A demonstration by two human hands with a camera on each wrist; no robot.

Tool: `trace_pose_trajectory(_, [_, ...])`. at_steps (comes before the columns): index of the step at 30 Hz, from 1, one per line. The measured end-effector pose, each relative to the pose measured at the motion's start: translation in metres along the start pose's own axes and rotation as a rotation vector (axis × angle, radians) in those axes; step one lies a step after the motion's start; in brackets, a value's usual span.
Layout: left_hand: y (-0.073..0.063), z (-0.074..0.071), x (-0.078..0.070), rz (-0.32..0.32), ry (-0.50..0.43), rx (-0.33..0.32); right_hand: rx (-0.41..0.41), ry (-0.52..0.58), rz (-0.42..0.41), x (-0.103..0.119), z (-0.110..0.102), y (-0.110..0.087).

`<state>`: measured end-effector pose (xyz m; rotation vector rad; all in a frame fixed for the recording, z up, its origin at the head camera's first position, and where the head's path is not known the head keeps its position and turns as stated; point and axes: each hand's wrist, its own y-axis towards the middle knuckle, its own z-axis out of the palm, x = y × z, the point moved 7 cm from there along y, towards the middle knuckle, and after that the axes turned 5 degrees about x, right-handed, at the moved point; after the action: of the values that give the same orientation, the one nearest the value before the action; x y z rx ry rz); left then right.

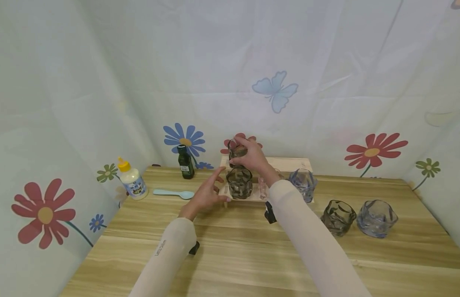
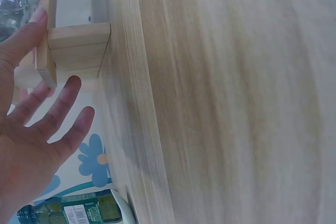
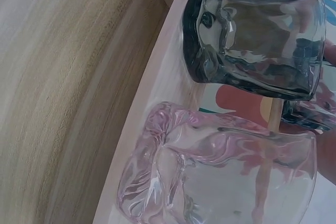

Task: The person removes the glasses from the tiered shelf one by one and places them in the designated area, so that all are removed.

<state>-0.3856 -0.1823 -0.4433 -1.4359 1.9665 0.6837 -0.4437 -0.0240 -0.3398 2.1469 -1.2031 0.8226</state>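
A two-tier wooden rack stands at the back of the table. On its upper tier, my right hand grips a dark grey glass between thumb and fingers. Another dark grey glass sits below it on the lower tier, then a pink glass and a bluish glass to the right. My left hand is at the rack's left end, fingers spread. In the left wrist view its thumb lies against the rack's edge. My right forearm partly hides the pink glass in the head view.
Left of the rack are a green bottle, a light blue spoon and a white squeeze bottle with a yellow cap. To the right, a dark grey glass and a bluish glass stand on the table. A flowered curtain hangs close behind.
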Motion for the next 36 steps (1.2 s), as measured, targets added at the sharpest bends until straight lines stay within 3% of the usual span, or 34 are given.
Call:
trace_pose_trajectory(24, [0.003, -0.001, 0.0, 0.004, 0.005, -0.001, -0.012, 0.001, -0.001, -0.002, -0.004, -0.002])
trace_pose_trajectory(36, [0.001, 0.001, 0.003, -0.006, -0.01, 0.0, -0.043, 0.054, -0.076, -0.002, -0.012, -0.008])
